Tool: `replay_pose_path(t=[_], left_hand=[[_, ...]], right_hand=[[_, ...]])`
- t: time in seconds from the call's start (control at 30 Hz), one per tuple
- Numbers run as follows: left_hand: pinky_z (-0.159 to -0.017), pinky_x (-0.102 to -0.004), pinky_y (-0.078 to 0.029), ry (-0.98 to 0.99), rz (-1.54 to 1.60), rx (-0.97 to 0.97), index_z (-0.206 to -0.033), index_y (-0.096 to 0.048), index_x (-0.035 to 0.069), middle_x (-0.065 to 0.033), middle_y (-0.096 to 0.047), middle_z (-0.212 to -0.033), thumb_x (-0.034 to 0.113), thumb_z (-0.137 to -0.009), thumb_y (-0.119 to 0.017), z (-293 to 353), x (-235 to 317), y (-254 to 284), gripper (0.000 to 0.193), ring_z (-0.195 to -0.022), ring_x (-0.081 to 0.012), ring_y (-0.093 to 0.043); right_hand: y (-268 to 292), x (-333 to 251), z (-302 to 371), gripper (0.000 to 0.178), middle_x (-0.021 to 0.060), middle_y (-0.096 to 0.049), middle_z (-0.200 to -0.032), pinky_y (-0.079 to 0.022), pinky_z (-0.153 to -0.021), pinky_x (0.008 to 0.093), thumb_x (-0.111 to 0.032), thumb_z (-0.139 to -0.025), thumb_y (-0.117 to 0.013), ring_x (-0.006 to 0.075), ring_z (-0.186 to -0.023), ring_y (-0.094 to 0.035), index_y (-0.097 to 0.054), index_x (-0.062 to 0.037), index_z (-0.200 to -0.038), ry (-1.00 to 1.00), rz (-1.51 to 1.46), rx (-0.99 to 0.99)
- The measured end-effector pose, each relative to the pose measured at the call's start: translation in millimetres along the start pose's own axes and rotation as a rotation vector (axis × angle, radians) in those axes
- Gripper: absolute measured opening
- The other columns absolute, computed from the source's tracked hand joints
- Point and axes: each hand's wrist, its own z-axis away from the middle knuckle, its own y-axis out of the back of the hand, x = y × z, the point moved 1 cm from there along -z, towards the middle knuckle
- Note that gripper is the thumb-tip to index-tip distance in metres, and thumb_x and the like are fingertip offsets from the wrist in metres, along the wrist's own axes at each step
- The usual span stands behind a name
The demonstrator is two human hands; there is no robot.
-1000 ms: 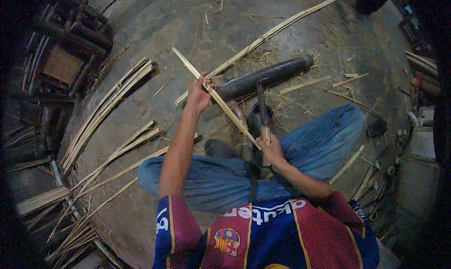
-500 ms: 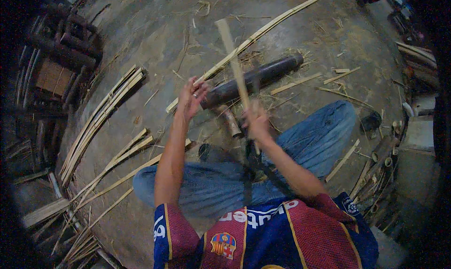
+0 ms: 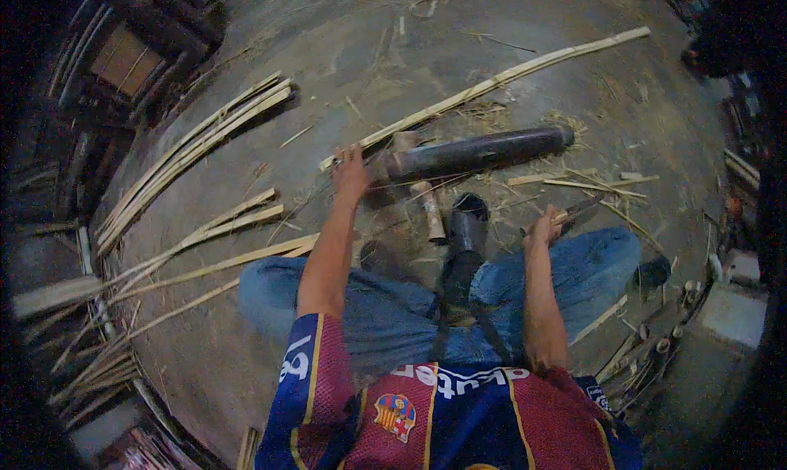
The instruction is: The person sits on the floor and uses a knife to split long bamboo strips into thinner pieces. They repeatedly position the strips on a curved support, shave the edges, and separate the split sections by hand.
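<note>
My left hand [image 3: 351,173] reaches forward, its fingers closed over the near end of a long pale bamboo strip [image 3: 500,78] on the floor. Beyond that hand, the strip runs away to the upper right. Just right of the hand lies a thick dark cylinder [image 3: 484,152], with a short piece of wood [image 3: 431,214] below its left end. My right hand [image 3: 541,226] is closed on a knife [image 3: 580,211] above my right knee, the dark blade pointing right. A black tube-like object [image 3: 468,228] stands between my legs.
Bundled bamboo strips [image 3: 197,154] lie at the left, with more loose strips [image 3: 221,261] nearer me. Short strips [image 3: 594,187] and shavings are scattered past the right hand. A dark wooden frame [image 3: 147,43] stands far left; cut bamboo pieces [image 3: 648,351] lie at the right.
The pale stick raised in my right hand no longer shows there; that hand has moved right, holding the knife. My left hand has closed over the strip's end. The view has shifted.
</note>
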Motion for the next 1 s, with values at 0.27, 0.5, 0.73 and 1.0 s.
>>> replay_pose_path(t=[0.27, 0.5, 0.73, 1.0], left_hand=[[-0.106, -0.0549, -0.03, 0.11, 0.088, -0.12, -0.139, -0.037, 0.012, -0.0152, -0.047, -0.133, 0.02, -0.082, -0.062, 15, -37, -16, 0.063, -0.124, -0.0375, -0.045], [-0.101, -0.0507, -0.038, 0.03, -0.07, 0.143, -0.119, -0.057, 0.01, -0.0189, -0.055, -0.12, 0.017, -0.074, -0.068, 9, -21, -8, 0.046, -0.103, -0.0369, -0.059], [-0.079, -0.0473, -0.049, -0.225, -0.067, 0.171, -0.104, -0.064, 0.005, -0.0164, -0.061, -0.11, 0.013, -0.082, -0.056, -46, -25, -16, 0.025, -0.094, -0.0337, -0.061], [-0.07, -0.0421, -0.046, -0.04, 0.073, 0.117, -0.103, -0.064, 0.008, -0.0173, -0.065, -0.091, 0.044, -0.081, -0.067, -18, 53, 185, 0.043, -0.085, -0.0327, -0.063]], right_hand=[[-17, 13, 29, 0.046, 0.0105, -0.063, -0.091, -0.052, -0.058, 0.0354, -0.037, -0.085, -0.067, 0.0225, -0.081, -0.061, -0.054, -0.0026, -0.114, -0.068, 0.114, -0.286], [-12, 101, -68, 0.048, 0.0111, -0.061, -0.104, -0.054, -0.062, 0.0381, -0.032, -0.087, -0.063, 0.0274, -0.083, -0.064, -0.046, -0.0059, -0.124, 0.171, 0.423, -0.107], [2, 101, -58, 0.05, 0.0169, -0.054, -0.118, -0.049, -0.077, 0.0433, -0.029, -0.085, -0.06, 0.0335, -0.099, -0.059, -0.046, -0.006, -0.128, -0.049, 0.087, 0.176], [-36, -4, 20, 0.042, 0.0166, -0.045, -0.119, -0.041, -0.091, 0.0436, -0.021, -0.086, -0.058, 0.0344, -0.106, -0.049, -0.05, -0.0075, -0.125, 0.446, 0.484, 0.095]])
